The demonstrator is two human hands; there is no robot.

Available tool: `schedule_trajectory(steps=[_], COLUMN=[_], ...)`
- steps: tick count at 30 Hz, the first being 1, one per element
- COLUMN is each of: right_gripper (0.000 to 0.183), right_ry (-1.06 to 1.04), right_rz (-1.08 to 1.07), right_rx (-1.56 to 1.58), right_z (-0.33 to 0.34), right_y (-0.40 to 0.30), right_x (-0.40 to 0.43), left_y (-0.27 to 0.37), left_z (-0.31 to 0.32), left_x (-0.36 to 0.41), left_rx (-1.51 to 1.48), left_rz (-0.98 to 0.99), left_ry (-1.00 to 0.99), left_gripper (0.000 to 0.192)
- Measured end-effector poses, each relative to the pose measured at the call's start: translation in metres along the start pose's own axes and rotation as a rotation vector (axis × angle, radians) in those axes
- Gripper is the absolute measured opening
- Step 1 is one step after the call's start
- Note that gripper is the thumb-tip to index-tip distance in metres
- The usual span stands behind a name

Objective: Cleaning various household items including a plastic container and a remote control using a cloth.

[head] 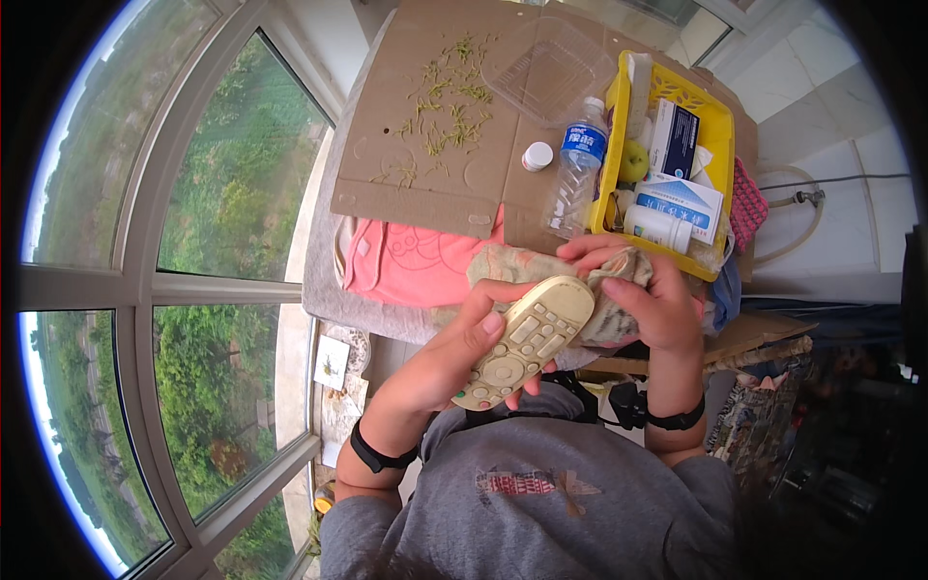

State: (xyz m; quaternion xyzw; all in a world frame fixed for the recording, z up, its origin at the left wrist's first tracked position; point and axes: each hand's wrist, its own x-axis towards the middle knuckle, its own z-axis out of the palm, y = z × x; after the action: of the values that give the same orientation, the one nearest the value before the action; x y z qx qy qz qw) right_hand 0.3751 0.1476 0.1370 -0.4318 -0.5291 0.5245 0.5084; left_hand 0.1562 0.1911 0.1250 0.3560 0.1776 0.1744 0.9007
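A cream-coloured remote control, its buttons facing up, lies tilted in my left hand near the table's front edge. My right hand pinches a bunched, patterned cloth between thumb and fingers, close beside the upper end of the remote. More light cloth lies behind the remote, next to a folded pink cloth. How far the cloth in my hand joins the cloth behind is unclear.
A yellow plastic basket holds medicine boxes, a white bottle and a green apple. Beside it are a plastic bottle, a small white tub and a clear tray. Green plant pieces lie on cardboard. Windows flank the left.
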Motion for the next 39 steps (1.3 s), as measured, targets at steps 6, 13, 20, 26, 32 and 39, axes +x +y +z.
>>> schedule_trajectory(steps=[6, 13, 20, 26, 32, 39], right_gripper=[0.023, 0.028, 0.033, 0.034, 0.039, 0.035], right_ry=[0.101, 0.251, 0.294, 0.26, 0.166, 0.219], right_rz=[0.044, 0.041, 0.185, 0.237, 0.244, 0.284], right_rx=[-0.05, -0.01, -0.007, 0.039, 0.433, 0.047], right_z=[0.011, 0.001, -0.014, -0.027, -0.038, -0.038], right_y=[0.011, 0.029, 0.04, 0.057, 0.063, 0.055], right_x=[-0.004, -0.013, -0.016, -0.018, -0.021, -0.021], left_y=[0.004, -0.003, -0.014, -0.015, -0.016, -0.019], left_z=[-0.002, -0.008, -0.01, -0.017, -0.022, -0.025], left_x=[0.01, 0.04, 0.071, 0.085, 0.091, 0.095], left_rx=[-0.01, -0.024, -0.027, -0.022, -0.094, -0.093], left_rz=[-0.022, -0.082, -0.174, -0.252, -0.305, -0.382], left_ry=[-0.014, -0.015, -0.02, -0.035, -0.048, -0.073], left_gripper=[0.044, 0.039, 0.037, 0.037, 0.035, 0.035])
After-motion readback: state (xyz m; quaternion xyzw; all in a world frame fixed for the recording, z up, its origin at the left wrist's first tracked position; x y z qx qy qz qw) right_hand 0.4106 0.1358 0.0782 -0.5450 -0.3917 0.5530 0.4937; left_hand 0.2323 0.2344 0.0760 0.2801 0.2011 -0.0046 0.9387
